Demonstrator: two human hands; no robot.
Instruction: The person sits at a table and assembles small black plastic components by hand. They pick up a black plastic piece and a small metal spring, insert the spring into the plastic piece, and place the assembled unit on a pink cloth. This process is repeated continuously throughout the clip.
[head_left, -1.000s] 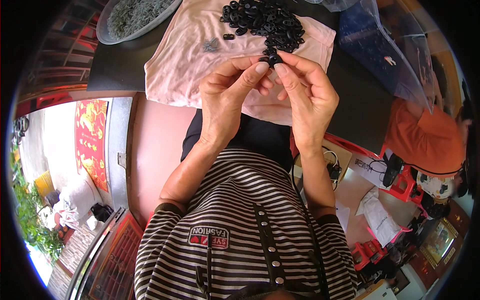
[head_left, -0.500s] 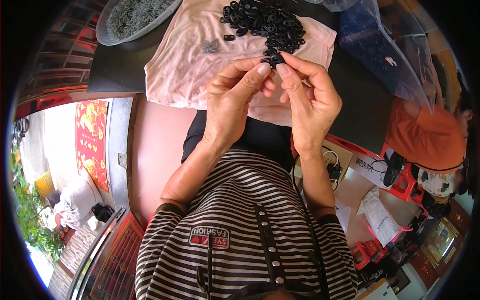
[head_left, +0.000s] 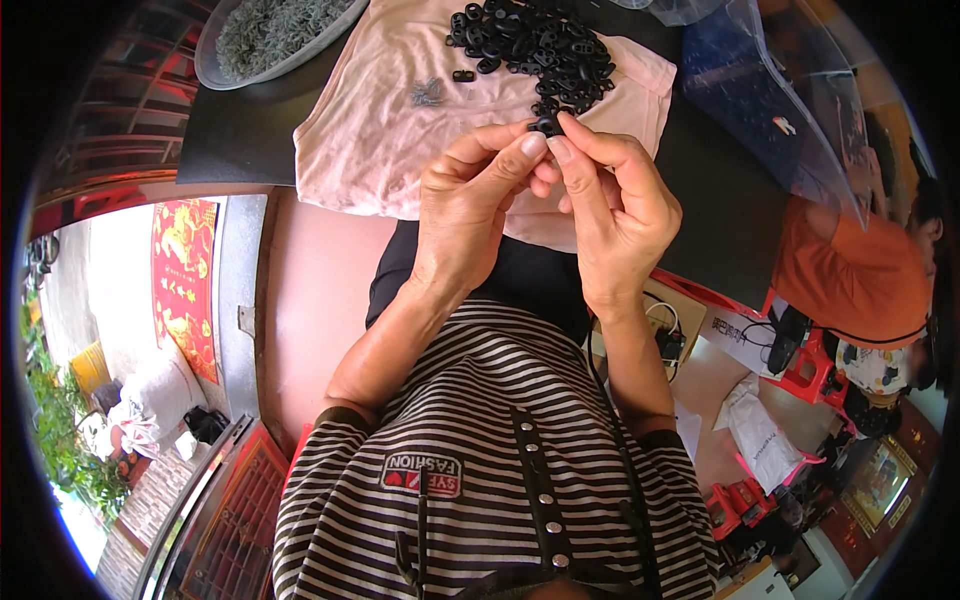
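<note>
Above the near edge of a pink cloth (head_left: 365, 150), my two hands meet around a small black plastic cord lock (head_left: 546, 126). My left hand (head_left: 470, 205) pinches it between thumb and forefinger from the left. From the right, my right hand (head_left: 625, 205) grips it the same way, and the fingertips hide much of it. Just beyond lies a heap of black cord-lock parts (head_left: 530, 45), some with two holes. One loose part (head_left: 463, 76) sits left of the heap. A small cluster of grey metal springs (head_left: 428, 93) rests on the cloth nearby.
A clear bowl of grey springs (head_left: 270, 40) stands at the far left of the black table (head_left: 235, 135). Clear plastic sheeting (head_left: 775, 100) covers something dark blue at right. A person in an orange top (head_left: 850, 270) sits beyond it, near red stools (head_left: 810, 370).
My fingers have closed in tighter around the cord lock, and the left hand has shifted slightly right. The two black pieces between my fingertips now look pressed together.
</note>
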